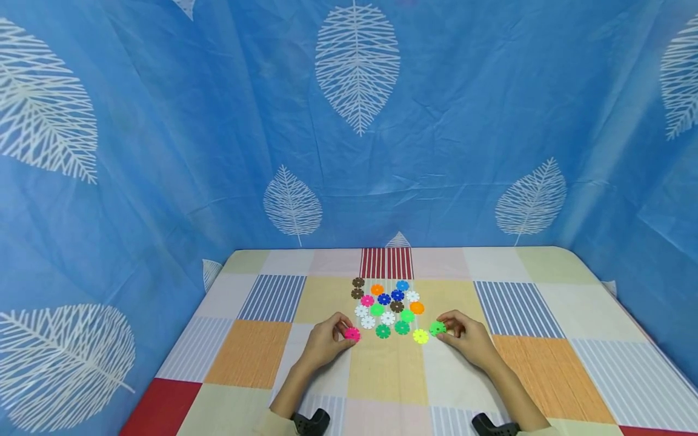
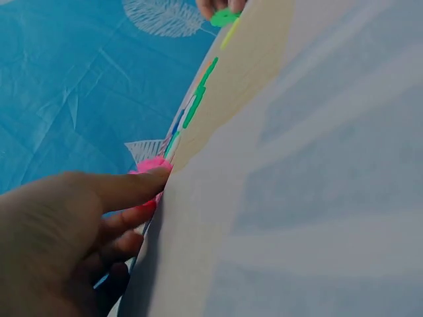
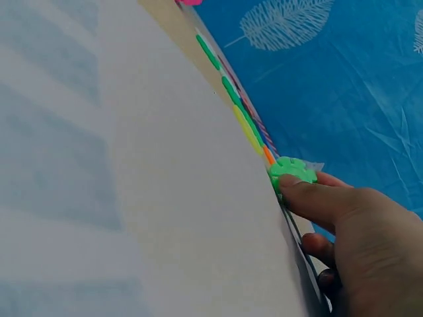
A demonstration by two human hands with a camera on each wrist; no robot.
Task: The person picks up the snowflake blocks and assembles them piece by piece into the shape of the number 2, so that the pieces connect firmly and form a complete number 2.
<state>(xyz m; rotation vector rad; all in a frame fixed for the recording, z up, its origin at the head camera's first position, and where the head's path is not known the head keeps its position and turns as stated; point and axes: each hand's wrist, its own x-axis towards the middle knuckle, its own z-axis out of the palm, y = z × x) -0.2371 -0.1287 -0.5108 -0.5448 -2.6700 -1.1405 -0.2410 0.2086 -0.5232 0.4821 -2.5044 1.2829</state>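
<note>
Fingers (image 2: 127, 222) on two well-separated disc edges (image 1: 353, 333)

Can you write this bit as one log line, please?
left hand: pinches pink disc | right hand: pinches green disc | yellow disc: on table, between hands, nearer right hand

Reading pink notched disc (image 1: 352, 334) as thin, smooth plastic. Seeing like plastic in green notched disc (image 1: 437, 328), smooth-faced in right wrist view. Noting same apparent plastic across loose discs (image 1: 420, 336); not resolving gloss on these. Logging patchwork tablecloth (image 1: 386, 378) as cloth, matt, lying smooth. Recording blue leaf-print curtain (image 1: 452, 109) as thin cloth, finely creased, carrying soft sheen along folds. Marking black wrist mounts (image 1: 312, 422) as plastic-looking, beige sleeve (image 1: 275, 425) as matt cloth.
</note>
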